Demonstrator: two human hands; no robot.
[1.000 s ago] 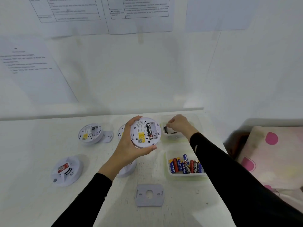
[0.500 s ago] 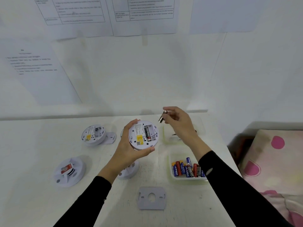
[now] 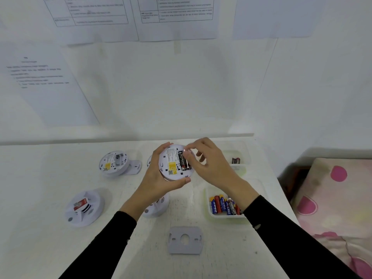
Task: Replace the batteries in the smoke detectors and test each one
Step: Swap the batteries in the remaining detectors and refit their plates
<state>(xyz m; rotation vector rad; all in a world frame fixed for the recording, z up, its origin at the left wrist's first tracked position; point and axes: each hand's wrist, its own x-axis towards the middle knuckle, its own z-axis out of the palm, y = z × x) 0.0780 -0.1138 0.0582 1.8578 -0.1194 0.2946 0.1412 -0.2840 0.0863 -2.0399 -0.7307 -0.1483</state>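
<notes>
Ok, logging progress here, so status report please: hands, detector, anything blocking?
Left hand grips smoke detector, back up. Right hand pinches battery at its compartment. Nothing blocking.

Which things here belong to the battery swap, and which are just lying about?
Job: round white smoke detector in the left hand; black cylindrical battery pinched by the right hand; clear plastic tub of loose batteries; open-backed white detector; red-labelled white detector; grey plastic mounting plate; far clear tub with batteries.
Lying about: printed paper sheets on the wall; pink-spotted bedding.
</notes>
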